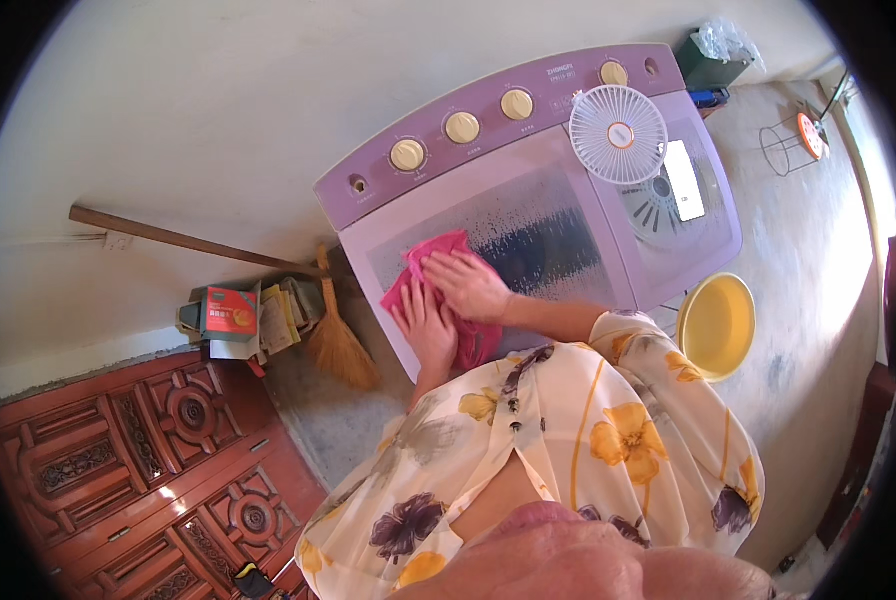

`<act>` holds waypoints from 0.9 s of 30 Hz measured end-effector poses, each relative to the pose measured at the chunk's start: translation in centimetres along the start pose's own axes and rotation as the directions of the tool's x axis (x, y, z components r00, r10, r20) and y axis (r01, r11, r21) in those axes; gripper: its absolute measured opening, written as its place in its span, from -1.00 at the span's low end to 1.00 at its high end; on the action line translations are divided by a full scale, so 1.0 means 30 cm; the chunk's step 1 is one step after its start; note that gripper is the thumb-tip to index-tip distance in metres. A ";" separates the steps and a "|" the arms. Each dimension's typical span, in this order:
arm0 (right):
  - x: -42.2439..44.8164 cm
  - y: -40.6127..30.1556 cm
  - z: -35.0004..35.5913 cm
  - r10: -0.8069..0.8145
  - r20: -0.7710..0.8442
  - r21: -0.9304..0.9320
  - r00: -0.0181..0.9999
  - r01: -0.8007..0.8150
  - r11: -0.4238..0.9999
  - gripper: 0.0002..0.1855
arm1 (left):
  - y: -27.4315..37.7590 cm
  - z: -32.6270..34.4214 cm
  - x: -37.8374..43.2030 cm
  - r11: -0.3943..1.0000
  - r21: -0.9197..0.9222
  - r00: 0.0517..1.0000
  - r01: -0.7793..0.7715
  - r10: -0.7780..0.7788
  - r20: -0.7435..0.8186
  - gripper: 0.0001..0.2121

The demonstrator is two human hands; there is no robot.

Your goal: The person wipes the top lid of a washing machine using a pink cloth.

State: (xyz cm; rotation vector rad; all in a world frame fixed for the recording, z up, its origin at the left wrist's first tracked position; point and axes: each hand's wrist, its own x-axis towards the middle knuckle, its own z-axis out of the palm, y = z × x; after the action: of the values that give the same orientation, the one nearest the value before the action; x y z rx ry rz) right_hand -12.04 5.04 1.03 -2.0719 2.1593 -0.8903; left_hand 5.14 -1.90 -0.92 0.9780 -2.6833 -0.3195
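A pink cloth [479, 346] lies bunched on the left part of the wash-tub lid [545, 240] of a purple twin-tub washing machine [433, 176]. My left hand [427, 324] rests on the cloth's left side with its fingers spread. Just right of it and a little higher, my right hand [467, 285] presses flat on the same cloth, fingers extended. The lid's dark window bears many water drops. A white round fan [619, 135] and a white phone [684, 181] lie over the spin-tub side, at the machine's right.
A yellow basin [716, 327] stands on the floor right of the machine. To the left are a straw broom [339, 345], a wooden pole [193, 241] against the wall, and boxes with papers [230, 315]. A carved red door [140, 465] is at lower left; a green bin [710, 64] stands behind.
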 end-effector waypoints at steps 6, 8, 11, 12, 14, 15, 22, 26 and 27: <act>0.041 -0.042 0.029 -0.038 0.005 0.015 0.999 0.038 0.999 -0.31 | -0.045 -0.006 -0.031 0.996 0.072 0.998 0.054 -0.054 -0.015 -0.43; 0.084 0.019 0.020 -0.004 -0.028 -0.005 1.000 0.004 1.000 -0.34 | -0.035 0.003 0.069 0.997 0.070 1.000 0.019 -0.018 -0.024 -0.43; 0.115 0.157 -0.036 0.145 -0.093 -0.032 0.985 -0.148 0.988 -0.36 | 0.036 0.019 0.273 0.995 0.059 0.996 -0.075 0.077 -0.038 -0.43; 0.113 0.201 -0.072 0.184 -0.110 -0.050 0.977 -0.191 0.980 -0.37 | 0.069 0.032 0.342 0.992 0.050 0.991 -0.116 0.119 -0.061 -0.43; 0.066 0.292 -0.144 0.282 -0.157 -0.096 0.946 -0.299 0.949 -0.40 | 0.174 0.059 0.464 0.979 -0.003 0.978 -0.206 0.206 -0.044 -0.44; 0.026 0.330 -0.177 0.334 -0.186 -0.122 0.924 -0.359 0.925 -0.41 | 0.236 0.070 0.509 0.965 -0.017 0.965 -0.261 0.261 -0.027 -0.44; -0.395 0.291 -0.291 0.364 -0.165 -0.132 0.917 -0.387 0.913 -0.38 | 0.425 0.144 0.300 0.825 -0.181 0.833 -0.536 0.552 0.048 -0.38; -0.515 0.113 -0.246 0.269 -0.004 -0.066 0.963 -0.269 0.961 -0.38 | 0.293 0.051 0.054 0.849 -0.247 0.845 -0.467 0.511 0.158 -0.42; -0.495 0.097 -0.222 0.201 0.025 -0.046 0.979 -0.199 0.979 -0.38 | 0.232 0.031 0.015 0.874 -0.208 0.858 -0.438 0.476 0.195 -0.43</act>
State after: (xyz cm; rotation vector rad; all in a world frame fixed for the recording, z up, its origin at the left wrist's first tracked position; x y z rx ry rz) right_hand -15.52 21.18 0.01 -1.8296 2.3389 -0.7921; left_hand 0.37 3.10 0.34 0.2409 -2.9399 -0.5636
